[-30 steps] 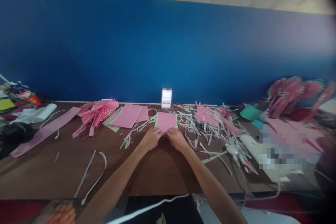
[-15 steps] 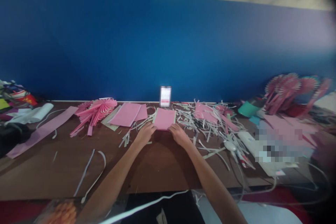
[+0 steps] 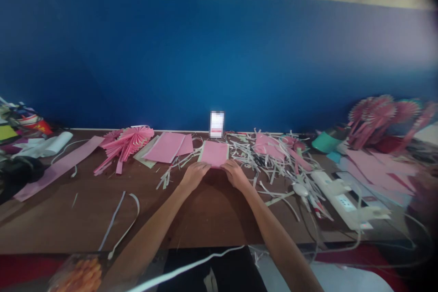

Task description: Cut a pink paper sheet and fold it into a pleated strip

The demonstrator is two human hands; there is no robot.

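Note:
A pink sheet of paper (image 3: 215, 153) lies flat on the brown table (image 3: 205, 214), far from me near the blue wall. My left hand (image 3: 194, 175) pinches its near edge on the left. Beside it, my right hand (image 3: 234, 174) pinches the same edge on the right. Both hands have their fingers curled down onto the paper, and the two hands sit close together.
Folded pink paper fans (image 3: 125, 143) and more pink sheets (image 3: 167, 147) lie to the left. A heap of white paper strips (image 3: 273, 159) spreads to the right. A white power strip (image 3: 340, 198) with cables and more fans (image 3: 379, 116) fill the right side. Loose strips (image 3: 119, 219) lie near left.
My hands first spread apart along the near edge of the pink sheet, then came back together. The view shifted slightly.

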